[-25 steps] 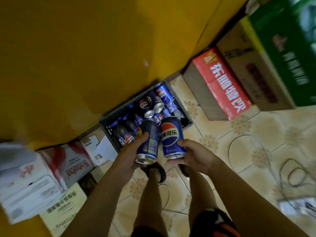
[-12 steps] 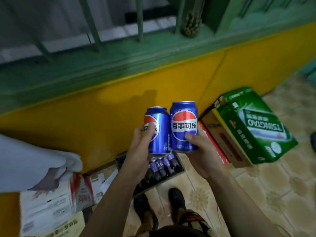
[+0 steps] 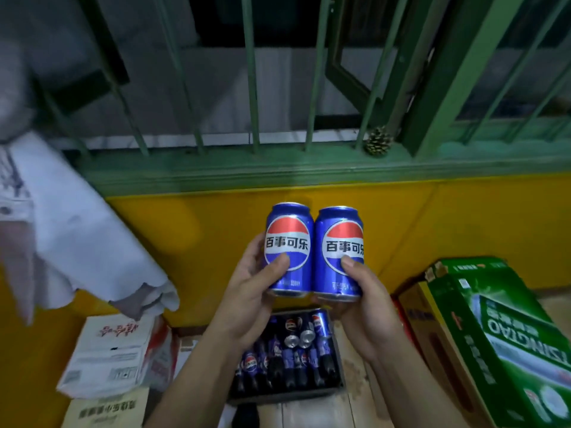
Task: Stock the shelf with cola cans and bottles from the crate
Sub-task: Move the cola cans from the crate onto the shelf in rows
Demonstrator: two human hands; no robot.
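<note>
My left hand [image 3: 251, 291] grips a blue cola can [image 3: 289, 239], held upright with its logo facing me. My right hand [image 3: 363, 307] grips a second blue cola can [image 3: 340, 242] the same way. The two cans touch side by side in front of the yellow wall. Below them on the floor sits the dark crate [image 3: 338, 387], holding several cola cans and bottles [image 3: 296, 350] lying on their sides. My forearms hide part of the crate. No shelf is in view.
A green window sill [image 3: 278, 171] with bars and a pine cone [image 3: 378, 140] runs above the yellow wall. A green beer carton [image 3: 500, 335] on a brown box stands at right. White cartons [image 3: 114, 350] and a white cloth [image 3: 77, 230] are at left.
Both hands lifted the cans from just above the crate to chest height. My view tilted up from the floor to the window bars. The left can's logo has turned to face me.
</note>
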